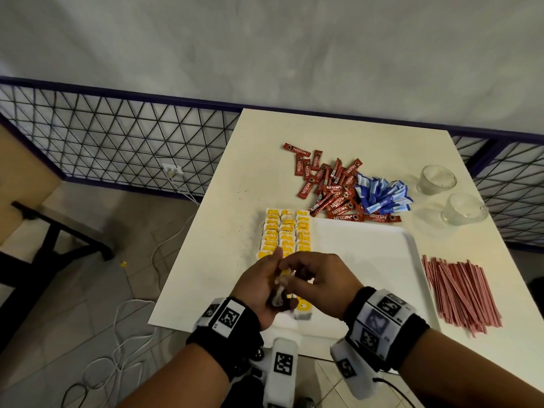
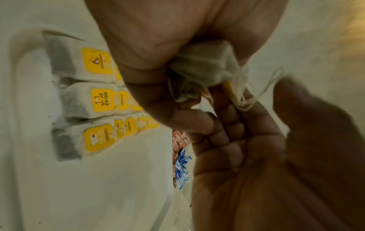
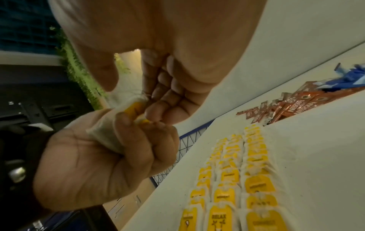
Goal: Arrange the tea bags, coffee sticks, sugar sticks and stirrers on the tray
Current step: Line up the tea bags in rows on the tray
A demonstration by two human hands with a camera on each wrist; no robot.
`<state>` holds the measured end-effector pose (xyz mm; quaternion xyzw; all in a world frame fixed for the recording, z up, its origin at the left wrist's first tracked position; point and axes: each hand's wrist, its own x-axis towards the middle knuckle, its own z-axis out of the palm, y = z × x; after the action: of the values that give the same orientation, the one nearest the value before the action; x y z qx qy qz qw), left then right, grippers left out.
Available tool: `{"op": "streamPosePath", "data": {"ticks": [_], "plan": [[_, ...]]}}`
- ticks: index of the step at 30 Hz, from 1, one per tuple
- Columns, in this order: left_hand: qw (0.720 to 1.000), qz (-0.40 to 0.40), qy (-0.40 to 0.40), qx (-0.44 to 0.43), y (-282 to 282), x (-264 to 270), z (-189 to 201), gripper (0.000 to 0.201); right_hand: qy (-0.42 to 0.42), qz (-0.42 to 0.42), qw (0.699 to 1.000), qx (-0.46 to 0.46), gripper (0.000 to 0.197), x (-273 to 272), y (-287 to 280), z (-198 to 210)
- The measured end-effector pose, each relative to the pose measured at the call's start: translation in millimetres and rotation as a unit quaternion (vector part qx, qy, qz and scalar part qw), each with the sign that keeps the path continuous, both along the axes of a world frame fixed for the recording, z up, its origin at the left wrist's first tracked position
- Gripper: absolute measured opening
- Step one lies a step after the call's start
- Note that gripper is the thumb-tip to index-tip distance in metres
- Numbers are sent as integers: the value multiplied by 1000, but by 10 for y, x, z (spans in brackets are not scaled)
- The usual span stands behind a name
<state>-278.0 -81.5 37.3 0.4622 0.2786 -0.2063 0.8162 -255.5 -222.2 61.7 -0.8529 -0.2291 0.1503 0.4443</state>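
My left hand (image 1: 272,276) grips a small bunch of tea bags (image 1: 279,294) above the near left part of the white tray (image 1: 368,260). My right hand (image 1: 301,275) meets it and pinches the yellow tag (image 3: 136,108) of one bag in the bunch (image 3: 106,132). Loose strings hang from the held bags (image 2: 205,67). Three rows of yellow-tagged tea bags (image 1: 287,234) lie along the tray's left side. Red coffee sticks (image 1: 332,189) and blue sugar sticks (image 1: 382,195) lie in heaps beyond the tray. Red stirrers (image 1: 459,293) are piled to its right.
Two glass cups (image 1: 437,179) (image 1: 462,209) stand at the table's far right. The white table (image 1: 235,201) ends just left of the tea bag rows. A wire fence (image 1: 117,136) and cables (image 1: 123,334) on the floor are to the left.
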Motion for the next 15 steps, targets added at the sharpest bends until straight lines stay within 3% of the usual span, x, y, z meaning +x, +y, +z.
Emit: {"op": "streamPosePath", "data": {"ticks": [3, 7, 15], "plan": [[995, 51, -43, 70, -75, 4, -3, 34, -8, -25, 999, -27, 21, 26, 36, -35], [989, 92, -50, 109, -123, 7, -1, 37, 51, -53, 997, -13, 26, 51, 37, -43], [983, 145, -17, 110, -167, 37, 24, 45, 67, -23, 996, -50, 17, 63, 51, -30]]}}
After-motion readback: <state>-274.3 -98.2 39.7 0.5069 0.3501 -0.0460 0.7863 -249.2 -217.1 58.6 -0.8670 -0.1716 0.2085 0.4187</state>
